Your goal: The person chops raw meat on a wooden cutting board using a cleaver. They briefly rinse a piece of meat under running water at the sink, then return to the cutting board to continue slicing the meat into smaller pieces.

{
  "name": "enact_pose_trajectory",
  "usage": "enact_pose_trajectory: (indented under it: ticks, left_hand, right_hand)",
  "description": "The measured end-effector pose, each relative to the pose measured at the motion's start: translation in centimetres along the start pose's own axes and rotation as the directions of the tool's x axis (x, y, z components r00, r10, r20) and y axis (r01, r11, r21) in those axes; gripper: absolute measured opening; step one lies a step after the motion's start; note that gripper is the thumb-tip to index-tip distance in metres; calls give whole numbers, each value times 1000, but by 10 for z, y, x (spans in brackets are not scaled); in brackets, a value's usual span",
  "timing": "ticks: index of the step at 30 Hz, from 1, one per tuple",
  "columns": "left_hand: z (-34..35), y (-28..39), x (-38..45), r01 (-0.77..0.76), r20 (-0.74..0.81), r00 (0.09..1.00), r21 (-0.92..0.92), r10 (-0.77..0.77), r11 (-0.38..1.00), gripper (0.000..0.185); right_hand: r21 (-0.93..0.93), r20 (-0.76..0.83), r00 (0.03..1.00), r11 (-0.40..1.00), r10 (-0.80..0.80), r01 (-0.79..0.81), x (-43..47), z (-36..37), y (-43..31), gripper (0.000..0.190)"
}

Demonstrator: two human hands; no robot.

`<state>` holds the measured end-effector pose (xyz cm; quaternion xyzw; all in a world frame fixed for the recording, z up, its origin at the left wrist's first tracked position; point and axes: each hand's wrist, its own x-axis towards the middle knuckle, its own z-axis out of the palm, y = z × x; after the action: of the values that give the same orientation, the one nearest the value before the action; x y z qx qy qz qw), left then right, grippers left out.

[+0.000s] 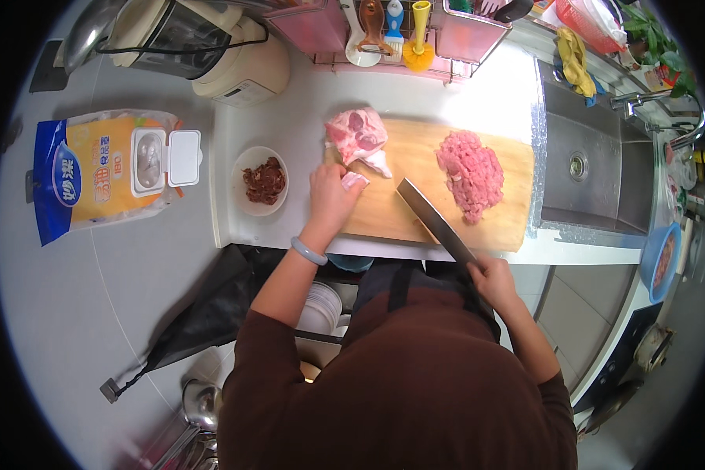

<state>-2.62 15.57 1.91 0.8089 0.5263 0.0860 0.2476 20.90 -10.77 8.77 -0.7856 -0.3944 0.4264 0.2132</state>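
Note:
My left hand (332, 197) grips a small piece of raw meat (354, 181) at the left edge of a wooden cutting board (382, 220). Just beyond it, a larger chunk of raw meat (358, 134) lies over the board's far left corner. In my right hand (493, 281) is the handle of a cleaver (435, 220); its blade points away over the board's near part, apart from the meat. A heap of chopped raw meat (471, 175) lies on the board's right half. Left of the board stands a white bowl (239, 197) with dark reddish-brown pieces inside.
A steel sink (593, 200) with a faucet (652, 100) is at right. A cream kitchen appliance (252, 64) and a wire rack with brushes (388, 35) stand at the back. A blue basin (652, 258) sits far right. Below the counter, stacked plates (320, 308) show.

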Motion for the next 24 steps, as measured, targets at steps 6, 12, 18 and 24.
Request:
enact_pose_trajectory:
  ticks: [6,12,18,24]
  left_hand:
    - [9,18,-19,-138,-67,989,-108,131,984,31]
    - [68,41,-84,-505,-262,843,-86,469,859,46]
    - [82,37,-122,-412,-334,861,-12,385,911,47]
    - [89,31,-91,-540,-341,801,-59,492,840,35]
  right_hand:
    - [-150,-4,997,986,-80,79,15,-11,3,11]
    - [-179,54,987,971,-151,159,28,-24,-1,7]
    - [-378,210,954,882,-214,281,48,-22,10,15]
    - [-425,311,916,825,-253,372,45,-28,-9,13]
